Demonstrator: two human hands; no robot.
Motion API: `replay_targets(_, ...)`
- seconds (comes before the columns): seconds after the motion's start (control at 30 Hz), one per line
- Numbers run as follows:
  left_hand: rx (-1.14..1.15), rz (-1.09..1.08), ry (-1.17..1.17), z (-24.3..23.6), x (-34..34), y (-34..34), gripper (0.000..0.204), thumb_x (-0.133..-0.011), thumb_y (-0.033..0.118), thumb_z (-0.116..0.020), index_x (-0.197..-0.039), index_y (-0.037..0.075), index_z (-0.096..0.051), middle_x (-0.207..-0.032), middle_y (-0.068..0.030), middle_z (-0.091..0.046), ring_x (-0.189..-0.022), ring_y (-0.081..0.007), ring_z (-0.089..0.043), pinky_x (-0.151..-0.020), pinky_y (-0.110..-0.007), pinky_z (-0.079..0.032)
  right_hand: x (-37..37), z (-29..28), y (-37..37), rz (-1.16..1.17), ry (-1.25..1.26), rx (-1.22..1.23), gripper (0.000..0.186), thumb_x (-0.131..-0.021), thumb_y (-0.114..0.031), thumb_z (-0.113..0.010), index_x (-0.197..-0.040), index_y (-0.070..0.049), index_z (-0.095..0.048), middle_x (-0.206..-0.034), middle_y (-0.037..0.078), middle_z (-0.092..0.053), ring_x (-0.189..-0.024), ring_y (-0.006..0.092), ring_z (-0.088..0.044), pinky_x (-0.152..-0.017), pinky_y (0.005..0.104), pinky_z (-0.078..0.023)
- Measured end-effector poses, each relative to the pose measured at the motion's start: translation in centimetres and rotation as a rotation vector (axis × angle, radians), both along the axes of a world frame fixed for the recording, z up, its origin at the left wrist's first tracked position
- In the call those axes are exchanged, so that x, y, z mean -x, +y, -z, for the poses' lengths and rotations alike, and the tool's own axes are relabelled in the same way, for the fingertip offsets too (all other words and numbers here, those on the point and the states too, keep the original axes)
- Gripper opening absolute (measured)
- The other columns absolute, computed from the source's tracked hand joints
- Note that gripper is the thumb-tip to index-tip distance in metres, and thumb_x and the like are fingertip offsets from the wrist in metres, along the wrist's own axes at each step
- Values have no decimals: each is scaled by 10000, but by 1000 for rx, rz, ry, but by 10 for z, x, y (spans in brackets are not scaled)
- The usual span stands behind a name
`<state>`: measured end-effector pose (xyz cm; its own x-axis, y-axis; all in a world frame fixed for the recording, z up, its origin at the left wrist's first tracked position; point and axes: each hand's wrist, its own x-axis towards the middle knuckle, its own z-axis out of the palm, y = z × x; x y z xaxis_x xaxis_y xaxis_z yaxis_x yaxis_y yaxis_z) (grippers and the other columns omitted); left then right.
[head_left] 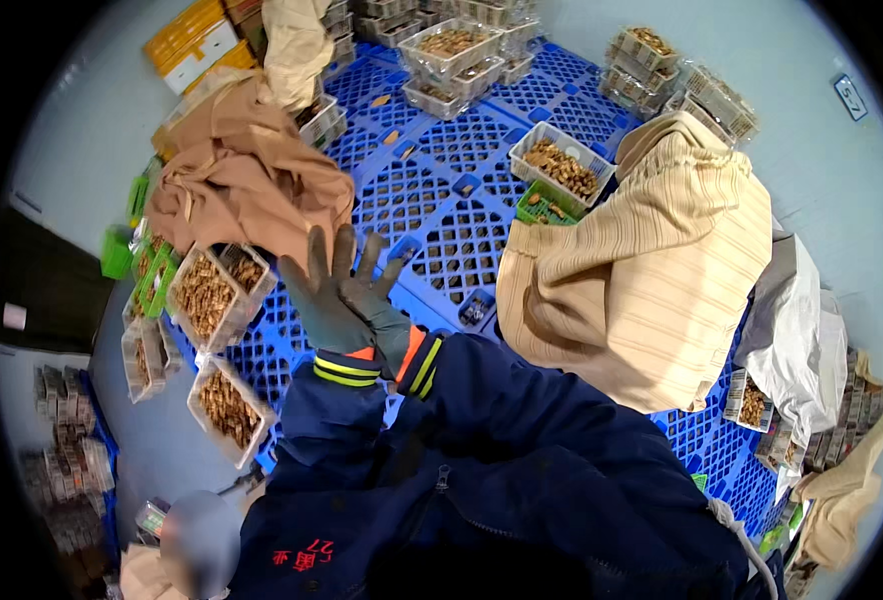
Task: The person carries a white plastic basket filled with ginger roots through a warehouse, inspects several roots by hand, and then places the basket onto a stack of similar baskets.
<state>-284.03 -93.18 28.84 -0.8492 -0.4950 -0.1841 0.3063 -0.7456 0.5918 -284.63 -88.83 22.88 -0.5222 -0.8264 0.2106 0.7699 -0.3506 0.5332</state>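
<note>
My left hand [319, 306] and my right hand [383, 312], both in dark grey-green gloves, are held out together in front of me. The palms or wrists overlap and touch, with the fingers stretched and apart. Neither appears to hold anything. Just beyond the left fingertips lies a crumpled brown cloth [252, 180], heaped over something hidden. Left of the hands are clear plastic baskets of small brown pieces, perhaps mushrooms: a larger basket [205, 297] and a nearer one [230, 412]. Beneath everything spreads a blue lattice pallet floor [462, 245].
On the right, a beige striped cloth [642, 290] covers a bulky shape. Behind it sit a filled white basket [562, 165] and a green basket [545, 205]. Stacked baskets [452, 50] stand at the back. A white sheet [792, 330] hangs at the right; a blurred round shape [200, 545] is lower left.
</note>
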Motion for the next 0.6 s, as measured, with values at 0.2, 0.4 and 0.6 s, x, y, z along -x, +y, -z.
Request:
replay_targets(0.2, 42, 412, -17, 27, 213, 2, 403, -880, 306, -527, -1166, 48, -412, -944, -108, -491, -850, -242, -535, -723, -336, -483, 190, 73, 17, 245, 136, -587, 277, -909, -61, -438, -1183, -42, -481, -1109, 55, -542, -988, 157, -548, -833, 265, -456)
replay_targets(0.4, 596, 570, 2, 68, 369, -8, 406, -878, 285, -575, -1161, -4, -537, -1081, -93, -585, -943, -161, -578, -810, -288, -492, 324, 25, 78, 360, 551, -1140, 214, -906, -243, -495, -989, -52, -541, -918, 36, -566, -805, 124, -568, -682, 249, -477)
replay_targets(0.6, 690, 590, -148, 115, 505, -97, 226, -888, 189, -557, -994, -7, -596, -822, -3, -589, -711, -83, -542, -631, -236, -445, 441, 91, 200, 679, 1173, -1699, 177, -800, 47, -548, -954, -2, -477, -691, 14, -393, -618, 110, -437, -591, 263, -426)
